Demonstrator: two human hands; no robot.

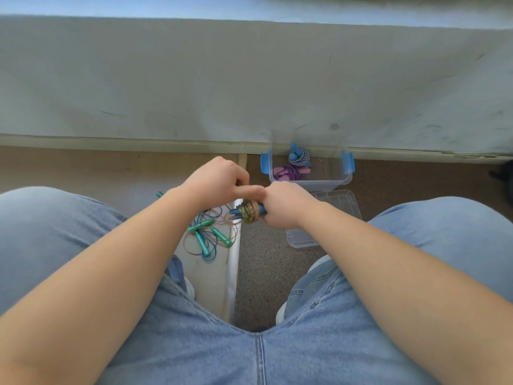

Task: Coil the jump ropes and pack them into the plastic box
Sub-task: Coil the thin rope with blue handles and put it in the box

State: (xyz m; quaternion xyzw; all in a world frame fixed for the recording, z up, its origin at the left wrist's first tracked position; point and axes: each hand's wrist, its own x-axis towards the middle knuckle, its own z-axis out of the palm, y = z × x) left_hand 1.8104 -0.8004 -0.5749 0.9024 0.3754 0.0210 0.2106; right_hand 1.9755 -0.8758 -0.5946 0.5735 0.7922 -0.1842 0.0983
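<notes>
My right hand grips the blue handles of a jump rope whose yellowish cord is wound in a tight coil round them. My left hand is just above the coil, its fingers curled and pinching the cord's end. A clear plastic box with blue clips stands on the floor beyond my hands. Inside it lie a coiled purple rope and a blue-and-white braided rope. Loose ropes with teal handles lie tangled on the floor below my left hand.
The box's clear lid lies on the floor under my right wrist. A grey wall with a skirting strip runs across behind the box. My knees in blue jeans flank the ropes, and white shoes show beneath.
</notes>
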